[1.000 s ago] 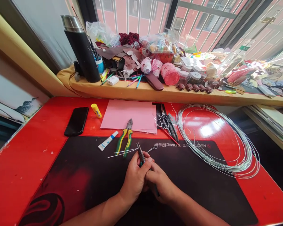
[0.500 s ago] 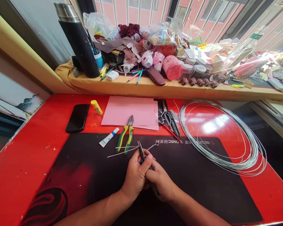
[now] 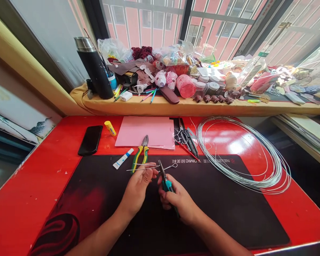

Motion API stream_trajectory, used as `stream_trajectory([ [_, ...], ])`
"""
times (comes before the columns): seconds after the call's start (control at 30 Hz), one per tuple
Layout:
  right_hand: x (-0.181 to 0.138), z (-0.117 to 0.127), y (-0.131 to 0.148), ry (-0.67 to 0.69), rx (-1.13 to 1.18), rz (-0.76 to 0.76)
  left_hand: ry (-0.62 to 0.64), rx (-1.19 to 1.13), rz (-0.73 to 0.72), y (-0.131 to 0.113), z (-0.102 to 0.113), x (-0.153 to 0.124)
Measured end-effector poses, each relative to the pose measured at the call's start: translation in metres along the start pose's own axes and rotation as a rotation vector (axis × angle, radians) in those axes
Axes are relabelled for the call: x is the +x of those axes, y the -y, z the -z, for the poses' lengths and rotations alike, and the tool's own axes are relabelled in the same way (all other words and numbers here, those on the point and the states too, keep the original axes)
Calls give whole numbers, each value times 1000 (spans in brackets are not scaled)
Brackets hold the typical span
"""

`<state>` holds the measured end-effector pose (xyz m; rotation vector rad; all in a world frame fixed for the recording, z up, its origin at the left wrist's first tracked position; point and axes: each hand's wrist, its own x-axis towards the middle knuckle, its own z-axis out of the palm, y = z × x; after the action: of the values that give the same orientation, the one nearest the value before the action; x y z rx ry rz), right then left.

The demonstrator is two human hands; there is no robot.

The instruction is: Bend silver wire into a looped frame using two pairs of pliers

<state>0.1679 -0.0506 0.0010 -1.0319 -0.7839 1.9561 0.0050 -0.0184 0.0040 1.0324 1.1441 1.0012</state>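
Observation:
In my right hand [image 3: 177, 197] is a pair of needle-nose pliers [image 3: 166, 184] with teal handles, jaws pointing up and away from me. A thin silvery wire [image 3: 171, 166] passes by the jaw tips. Its right end forms a small loop, and two straight ends reach out to the left. My left hand [image 3: 137, 185] is at the wire just left of the jaws, thumb and fingers closed about it; the exact pinch is partly hidden. Beyond the left fingers lie combination pliers [image 3: 145, 141] with yellow and green handles, partly covered by the hand and wire.
A large wire coil [image 3: 278, 170] lies at right. Behind the dark mat [image 3: 216, 213] are pink sheets [image 3: 146, 131], scissors [image 3: 180, 133], a utility knife [image 3: 188, 140], a glue stick [image 3: 110, 128] and a phone [image 3: 90, 140]. A small tube [image 3: 123, 159] rests nearby. Craft items crowd the sill.
My left hand has come off the needle-nose pliers and moved left to the wire. The right hand keeps the pliers, now seen with their teal handles. The view has tilted up slightly.

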Motion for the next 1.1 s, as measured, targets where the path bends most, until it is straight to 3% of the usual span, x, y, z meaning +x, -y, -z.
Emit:
stream_trajectory([
  [0.3,-7,-7,-2,14,-231,47,-174,-192,53,-16,3,2],
  [0.6,-7,-10,-5,-15,-141,36,-200,-364,93,-16,-7,5],
  [0.8,-6,-8,-2,-48,-153,50,-225,-591,303,-10,-11,9],
  [0.87,-5,-8,-1,-53,-127,43,-215,-631,327,-10,-12,9],
  [1.0,-4,-5,0,-60,-155,77,-114,-557,227,-14,-10,8],
  [1.1,-4,0,0,-93,-213,99,17,-472,290,-17,-2,6],
])
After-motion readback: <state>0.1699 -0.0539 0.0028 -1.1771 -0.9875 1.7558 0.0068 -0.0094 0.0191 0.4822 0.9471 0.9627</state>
